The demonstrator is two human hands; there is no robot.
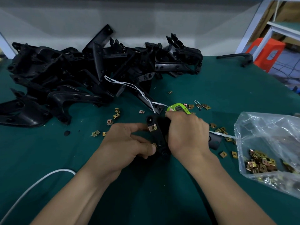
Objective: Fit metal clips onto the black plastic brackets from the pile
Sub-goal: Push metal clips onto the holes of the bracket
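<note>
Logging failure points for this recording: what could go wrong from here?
The left hand pinches a metal clip at the edge of the black bracket; it could seat crooked or slip from the fingers. The right hand covers much of the bracket, so misalignment might go unseen.

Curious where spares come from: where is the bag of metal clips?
Head view: the bag of metal clips lies at the right of the table, beside the right hand.
</note>
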